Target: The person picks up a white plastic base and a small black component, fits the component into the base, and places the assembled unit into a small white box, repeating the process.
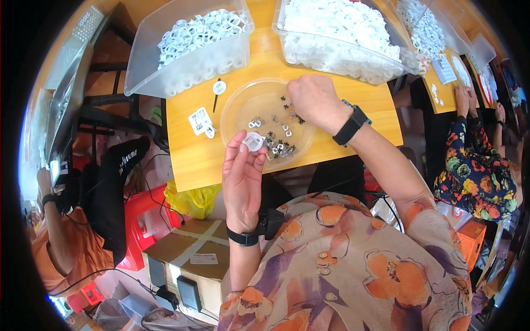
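Between its thumb and fingers, my left hand [244, 176] holds a small round white plastic piece [253, 142] with a tab, over the near left edge of a clear shallow round tray [231, 105]. Small black cross-shaped parts [284, 101] and little metal-and-white parts [286, 130] lie scattered in that tray. Over the tray's far right side is my right hand [317, 102], its fingers curled downward; what they pinch, if anything, is hidden. Left of the tray lie a thin black stick [215, 102], a white disc [219, 86] and a printed white label [200, 121] with a small white piece [210, 132] beside it.
Two clear plastic bins, one of grey-white rings [201, 34] and one of white pieces [339, 27], stand at the table's far side. Below the table's near left edge are a yellow bag [193, 199] and a cardboard box [187, 243]. Other people sit left and right.
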